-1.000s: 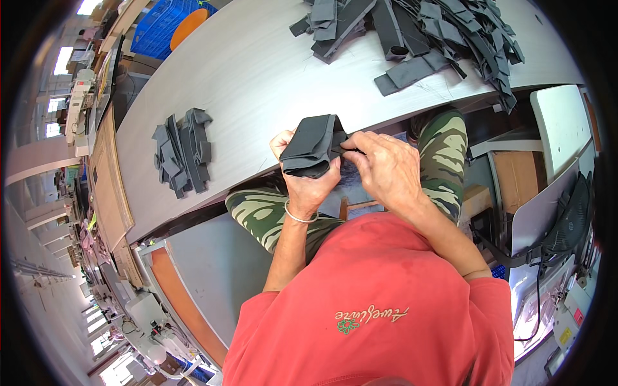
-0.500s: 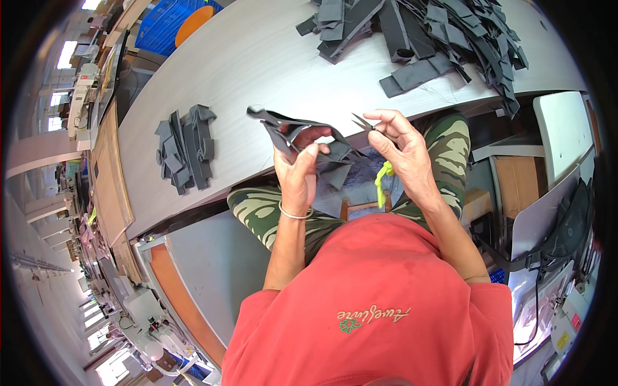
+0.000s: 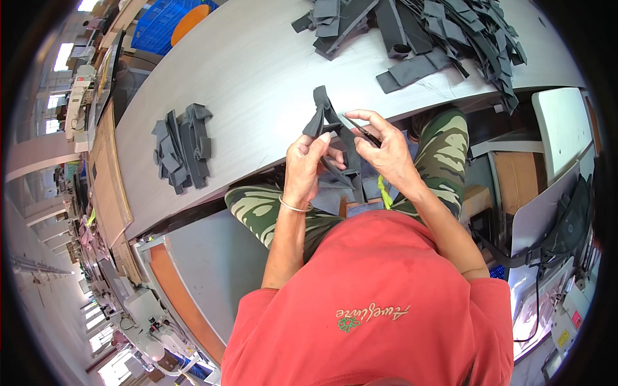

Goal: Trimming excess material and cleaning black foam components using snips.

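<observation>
My left hand (image 3: pixel 301 170) is closed on a dark grey fabric strip (image 3: pixel 320 101), pinched between thumb and fingers. One end of the strip sticks up past the table edge and the rest hangs down over my lap. To the right of it, my right hand (image 3: pixel 394 161) grips small thread snips (image 3: pixel 365 133), their tip pointing left, close to the strip. A yellow-green cord (image 3: pixel 384 193) dangles below that hand. Whether the blades touch the fabric I cannot tell.
A big heap of grey strips (image 3: pixel 444 32) covers the far right of the pale table (image 3: pixel 251 83). A smaller pile (image 3: pixel 185 147) lies on the left. Beyond are a blue crate (image 3: pixel 154 29) and an orange round thing (image 3: pixel 188 24). A cardboard box (image 3: pixel 517 182) stands at right.
The fabric strip, earlier spread open toward the left, is now turned with one end upward. My left hand has moved slightly right, and the snips in my right hand are nearer the strip.
</observation>
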Demonstrator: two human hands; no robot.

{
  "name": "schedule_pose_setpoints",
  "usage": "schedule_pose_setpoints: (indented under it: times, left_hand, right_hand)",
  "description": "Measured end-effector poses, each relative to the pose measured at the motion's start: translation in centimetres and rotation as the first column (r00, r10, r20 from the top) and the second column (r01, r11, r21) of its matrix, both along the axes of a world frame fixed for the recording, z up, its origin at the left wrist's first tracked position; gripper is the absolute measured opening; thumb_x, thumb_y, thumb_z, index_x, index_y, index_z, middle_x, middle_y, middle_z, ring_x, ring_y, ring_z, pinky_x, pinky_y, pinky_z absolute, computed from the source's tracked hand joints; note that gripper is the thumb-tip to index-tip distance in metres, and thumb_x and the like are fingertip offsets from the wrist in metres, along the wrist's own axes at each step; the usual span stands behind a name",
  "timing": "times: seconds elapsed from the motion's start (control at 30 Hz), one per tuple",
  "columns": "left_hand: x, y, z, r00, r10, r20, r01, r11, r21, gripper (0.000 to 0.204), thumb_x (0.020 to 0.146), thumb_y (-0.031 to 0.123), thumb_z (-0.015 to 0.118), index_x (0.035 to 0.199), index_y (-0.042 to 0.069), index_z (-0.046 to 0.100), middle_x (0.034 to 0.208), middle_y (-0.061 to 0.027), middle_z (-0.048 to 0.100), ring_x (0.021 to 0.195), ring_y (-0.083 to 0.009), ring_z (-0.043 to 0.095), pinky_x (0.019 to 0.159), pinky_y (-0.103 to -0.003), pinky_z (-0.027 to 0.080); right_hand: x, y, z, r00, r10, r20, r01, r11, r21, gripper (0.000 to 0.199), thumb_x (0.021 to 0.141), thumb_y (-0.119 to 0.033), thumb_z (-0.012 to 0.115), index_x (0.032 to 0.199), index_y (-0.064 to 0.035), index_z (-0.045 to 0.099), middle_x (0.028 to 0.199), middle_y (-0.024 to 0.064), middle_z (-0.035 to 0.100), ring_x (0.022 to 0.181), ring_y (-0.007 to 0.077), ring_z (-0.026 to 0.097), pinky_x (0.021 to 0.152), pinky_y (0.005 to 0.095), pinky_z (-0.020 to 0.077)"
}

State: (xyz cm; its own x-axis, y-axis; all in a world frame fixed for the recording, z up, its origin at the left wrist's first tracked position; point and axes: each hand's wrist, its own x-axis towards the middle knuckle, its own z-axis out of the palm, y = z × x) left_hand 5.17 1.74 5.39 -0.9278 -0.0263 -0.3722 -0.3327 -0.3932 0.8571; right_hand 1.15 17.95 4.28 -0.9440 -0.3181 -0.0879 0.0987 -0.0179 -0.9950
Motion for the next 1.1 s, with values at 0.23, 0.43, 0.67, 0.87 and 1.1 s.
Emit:
schedule_pose_setpoints:
  times: [0.23, 0.43, 0.67, 0.87, 1.1]
  left_hand:
    - [-1.0, -0.6, -1.8, 0.999, 0.050, 0.005, -0.050, 0.994, -0.098, 0.027, 0.085, 0.017, 0.063, 0.100, -0.005, 0.055, 0.087, -0.0091, 0.060, 0.072, -0.0160, 0.061, 0.065, -0.030, 0.052]
    - [-1.3, 0.4, -0.8, 0.983, 0.125, -0.135, -0.140, 0.984, -0.112, 0.058, 0.079, -0.002, 0.061, 0.132, 0.005, 0.038, 0.119, -0.0152, 0.046, 0.078, -0.0170, 0.061, 0.068, -0.028, 0.053]
    - [-1.6, 0.5, -0.7, 0.974, 0.190, -0.124, -0.208, 0.967, -0.147, 0.046, 0.079, -0.005, 0.057, 0.118, 0.008, 0.036, 0.108, -0.0126, 0.047, 0.081, -0.0186, 0.061, 0.068, -0.032, 0.059]
    - [-1.3, 0.0, -0.9, 0.969, 0.226, -0.101, -0.228, 0.973, -0.017, 0.034, 0.078, -0.004, 0.059, 0.099, 0.007, 0.035, 0.089, -0.0111, 0.057, 0.073, -0.0196, 0.064, 0.063, -0.032, 0.057]
    - [-1.2, 0.0, -1.3, 0.982, 0.179, -0.051, -0.184, 0.977, -0.112, 0.030, 0.078, 0.000, 0.062, 0.097, 0.006, 0.041, 0.085, -0.0100, 0.058, 0.066, -0.0169, 0.061, 0.061, -0.032, 0.057]
  right_hand:
    - [-0.3, -0.2, 1.6, 0.998, 0.030, -0.051, -0.019, 0.978, 0.209, 0.048, 0.077, 0.006, 0.045, 0.121, -0.0111, 0.056, 0.067, -0.0048, 0.044, 0.059, 0.0052, 0.033, 0.055, 0.0203, 0.0320]
    - [-0.7, 0.6, 2.4, 0.988, 0.077, -0.136, -0.020, 0.925, 0.379, 0.048, 0.075, 0.006, 0.046, 0.116, -0.0145, 0.060, 0.063, -0.0022, 0.040, 0.059, 0.0063, 0.035, 0.056, 0.0210, 0.0341]
    - [-1.9, 1.7, 1.1, 0.985, 0.168, -0.030, -0.155, 0.952, 0.263, 0.032, 0.083, -0.009, 0.055, 0.114, -0.0118, 0.061, 0.084, 0.0052, 0.063, 0.067, 0.0108, 0.054, 0.064, 0.0266, 0.0445]
    - [-1.9, 3.4, 0.0, 0.984, 0.168, -0.051, -0.170, 0.985, -0.039, 0.031, 0.093, -0.025, 0.056, 0.116, -0.0050, 0.060, 0.090, -0.0009, 0.061, 0.082, 0.0073, 0.053, 0.077, 0.0226, 0.0423]
    - [-1.3, 4.2, 1.6, 0.983, 0.185, 0.021, -0.184, 0.982, -0.036, 0.037, 0.088, -0.027, 0.064, 0.117, -0.0053, 0.059, 0.094, 0.0002, 0.061, 0.092, 0.0078, 0.052, 0.076, 0.0215, 0.0404]
